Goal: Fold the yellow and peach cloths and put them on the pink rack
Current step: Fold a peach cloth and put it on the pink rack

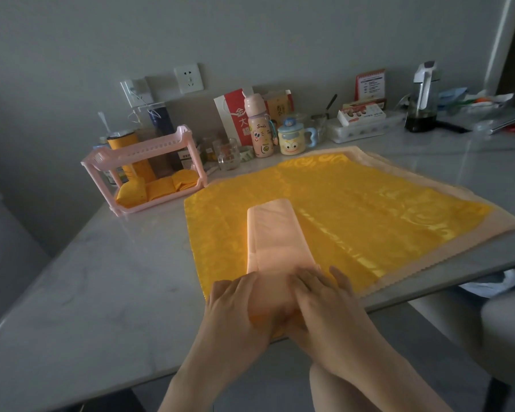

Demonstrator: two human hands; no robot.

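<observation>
A peach cloth, folded into a long narrow strip, lies on top of a yellow patterned cloth spread flat on the table. Under the yellow one, another peach cloth shows along the right and far edges. My left hand and my right hand hold the strip's near end at the table's front edge, fingers laid over it and thumbs tucked beneath. The pink rack stands at the back left, with folded yellow cloths on its lower shelf and its upper shelf bare.
Along the wall stand a peach bottle, a yellow cartoon mug, a glass jar, a red-and-white bag, boxes and a kettle. Grey chairs sit at the left and the right. The table's front edge runs near my arms.
</observation>
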